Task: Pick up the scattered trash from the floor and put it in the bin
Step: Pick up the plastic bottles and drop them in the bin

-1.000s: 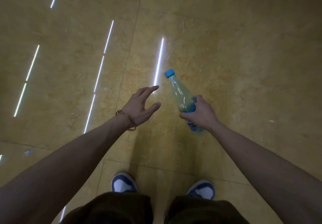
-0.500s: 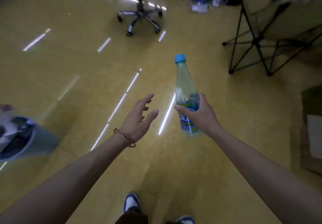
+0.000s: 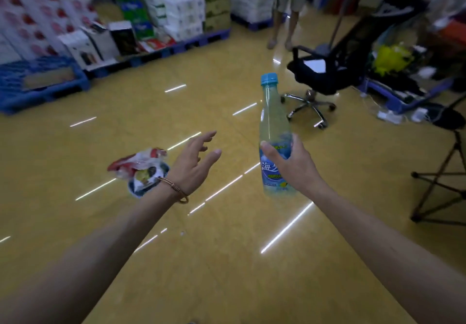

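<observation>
Up swings the view since half a second ago, stacked boxes [image 3: 176,8] now showing at the back, and the wrapper heap [image 3: 140,170] has slid in from the left edge to sit just behind the left wrist; a blue rim shows under it, perhaps the bin, though blur stops me saying so; left hand [image 3: 194,162] hovers empty, fingers spread and loosely bent, touching nothing; bottle [image 3: 273,127] rides upright in the air, blue cap on top; right hand [image 3: 296,170] wraps its labelled lower half, thumb across the front, fingers curled behind; that grip sits low, so a quick swing could tip it loose onto the floor [image 3: 227,248]; office chair [image 3: 327,76] stands ahead on the right, a snag if the walk drifts; a toss from back here may well miss.
</observation>
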